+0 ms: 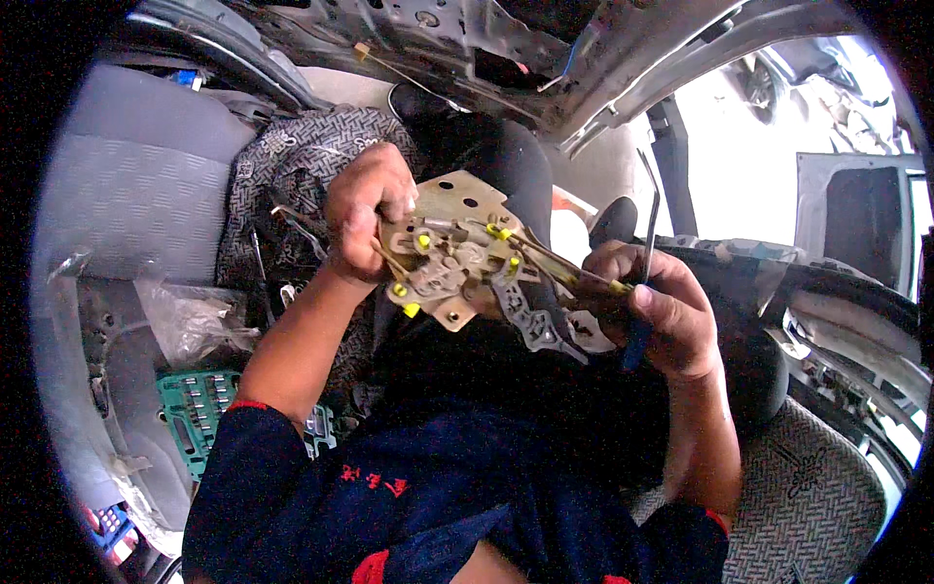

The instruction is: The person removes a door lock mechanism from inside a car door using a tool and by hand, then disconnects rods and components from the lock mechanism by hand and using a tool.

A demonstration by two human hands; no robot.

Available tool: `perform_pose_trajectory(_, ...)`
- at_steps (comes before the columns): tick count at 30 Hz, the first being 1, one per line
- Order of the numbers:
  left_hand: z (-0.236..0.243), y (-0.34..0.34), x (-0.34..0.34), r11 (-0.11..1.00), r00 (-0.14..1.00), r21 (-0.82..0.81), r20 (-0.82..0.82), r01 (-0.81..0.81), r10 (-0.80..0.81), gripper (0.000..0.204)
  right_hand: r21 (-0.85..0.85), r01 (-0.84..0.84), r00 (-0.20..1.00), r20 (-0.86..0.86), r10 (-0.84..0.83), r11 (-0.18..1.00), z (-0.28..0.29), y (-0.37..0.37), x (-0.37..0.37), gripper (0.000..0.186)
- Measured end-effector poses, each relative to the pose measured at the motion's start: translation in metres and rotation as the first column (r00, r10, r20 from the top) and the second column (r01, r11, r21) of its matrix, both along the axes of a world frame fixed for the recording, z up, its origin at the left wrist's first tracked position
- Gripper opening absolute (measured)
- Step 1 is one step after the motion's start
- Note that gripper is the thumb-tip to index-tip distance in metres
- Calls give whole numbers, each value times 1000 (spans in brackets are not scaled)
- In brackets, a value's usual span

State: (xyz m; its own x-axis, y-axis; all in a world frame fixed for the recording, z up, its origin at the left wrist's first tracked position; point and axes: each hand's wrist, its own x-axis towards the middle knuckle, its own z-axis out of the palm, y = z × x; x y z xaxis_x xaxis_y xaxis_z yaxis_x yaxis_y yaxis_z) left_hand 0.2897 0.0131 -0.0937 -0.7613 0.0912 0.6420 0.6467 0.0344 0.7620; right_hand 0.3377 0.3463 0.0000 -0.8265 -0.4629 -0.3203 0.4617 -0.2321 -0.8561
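Note:
My left hand [368, 206] is closed on the upper left edge of a car door latch mechanism [449, 261], a tan metal plate with levers and yellow clips. The latch is held up tilted over my lap. A dark linkage rod [556, 265] runs from it toward my right hand [669, 310], whose thumb and fingers pinch around a yellow clip [620, 287] at the rod's end. That same hand also grips a tool [652, 219] with a thin bent metal shaft and a blue handle below the palm. A perforated grey lever [530, 316] hangs off the latch's lower right.
A green socket case [195, 414] lies open at the lower left, near crumpled clear plastic [199, 316]. Grey seats [146, 156] and a patterned cover [277, 180] are on the left. A bare metal vehicle panel [428, 39] spans the top, with a loose rod [409, 80] before it.

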Motion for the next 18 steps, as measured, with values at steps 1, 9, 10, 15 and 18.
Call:
perform_pose_trajectory(1, 0, -2, -2, 999, 1000, 32, 15, 22, -23, 57, 21, 2, 1000, 3, -2, 1000, 3, -3, 1, 44)
perform_pose_trajectory(9, -15, -17, -13, 970, 978, 136, 30, 201, -207, 40, -56, -69, 991, 111, 75, 996, 8, 4, -6, 30)
perform_pose_trajectory(10, -14, -16, -14, 972, 977, 95, -14, 215, -214, 40, -67, -51, 985, 162, 62, 996, 12, 4, -8, 29)
perform_pose_trajectory(15, -17, -12, -21, 983, 986, 82, -23, 165, -164, 48, 83, 65, 998, -22, -64, 994, 6, 1, -1, 36)
perform_pose_trajectory(18, -18, -28, -30, 939, 936, 68, 86, 337, -342, 52, 67, 23, 998, -66, -19, 997, 3, 3, -5, 36)
